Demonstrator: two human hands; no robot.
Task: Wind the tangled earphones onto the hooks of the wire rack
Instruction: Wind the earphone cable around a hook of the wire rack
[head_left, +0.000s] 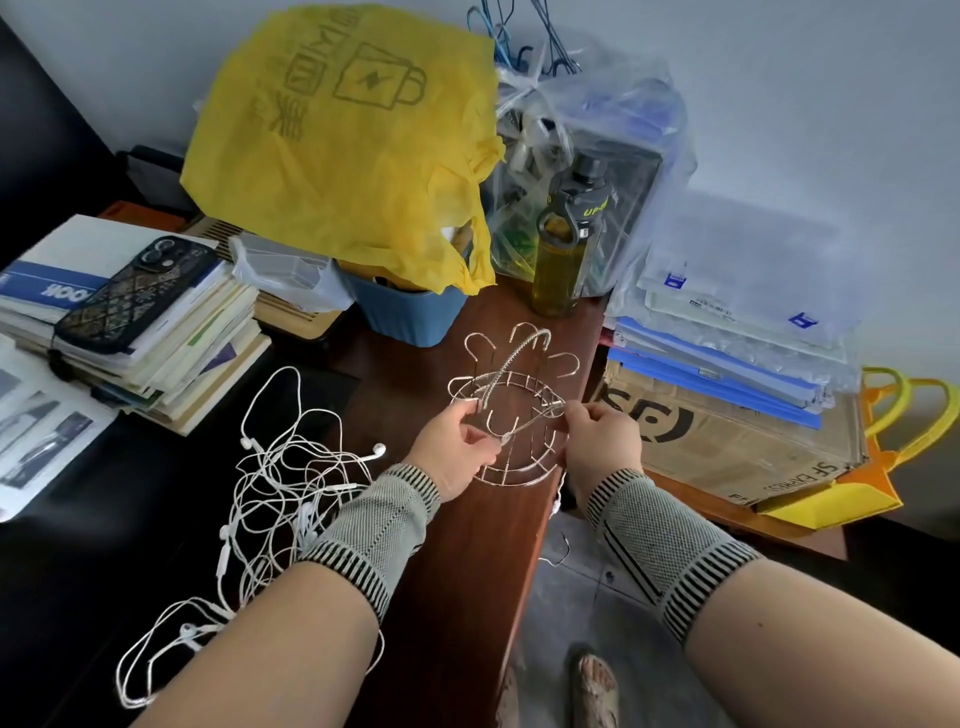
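Head view: left hand (457, 447) and right hand (602, 441) pinch the round silver wire rack (511, 410), readying hooks; next, lift the tangled white earphones (280, 483).

White earphones (270, 483) lie on a tabletop (467, 545) of reddish-brown wood and black; the wire rack (511, 405) is pale metallic. Grey knit wrist sleeves (660, 540) carry black-and-white striped bands. Behind: a yellow bag (343, 150) with dark printed outlines, a blue tub (410, 312), an olive bottle (558, 260).
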